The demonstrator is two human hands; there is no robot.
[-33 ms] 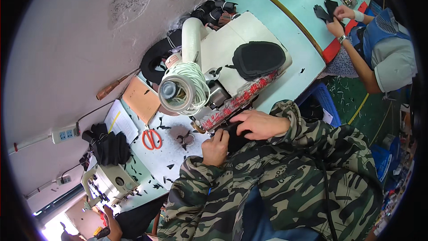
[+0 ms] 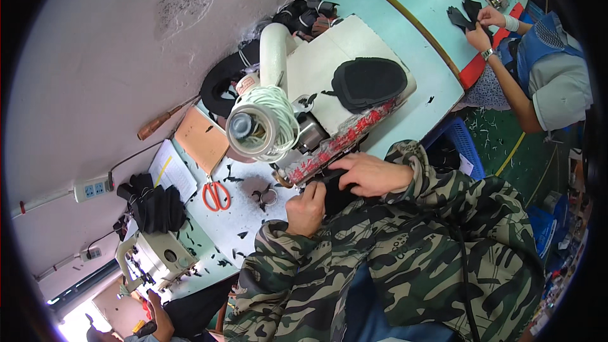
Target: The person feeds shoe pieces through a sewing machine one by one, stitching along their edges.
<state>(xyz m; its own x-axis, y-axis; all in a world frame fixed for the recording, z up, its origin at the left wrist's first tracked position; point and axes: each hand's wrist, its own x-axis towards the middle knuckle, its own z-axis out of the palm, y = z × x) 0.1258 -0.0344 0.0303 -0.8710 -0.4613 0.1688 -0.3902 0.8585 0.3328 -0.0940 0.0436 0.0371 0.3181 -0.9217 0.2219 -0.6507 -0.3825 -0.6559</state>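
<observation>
The person's camouflage jacket (image 2: 411,240) fills the nearest part of the scene, its sleeves leading to both hands. The black cloth (image 2: 339,195) lies between them, close against the near side of the sewing machine (image 2: 364,35). The left hand (image 2: 306,209) is bent tightly, fingers curled onto the cloth's left edge as if pinching it; the thumb is hidden. The right hand (image 2: 375,175) arches in from the right, fingers lowered onto the cloth; whether they grip or only press, I cannot tell.

Hardly anything has changed from the moment just before: both hands keep their places and the cloth stays put, so it seems steadied rather than fed along.

Left of the hands, orange-handled scissors (image 2: 216,196) lie on the white table (image 2: 215,231) near black scraps (image 2: 242,235). Farther off, rounded black pieces (image 2: 369,83) rest on the machine, with a coil of pale cord (image 2: 287,123) at its left end. Far right, a co-worker's hands (image 2: 479,39) hold a dark glove-like piece (image 2: 457,18).
</observation>
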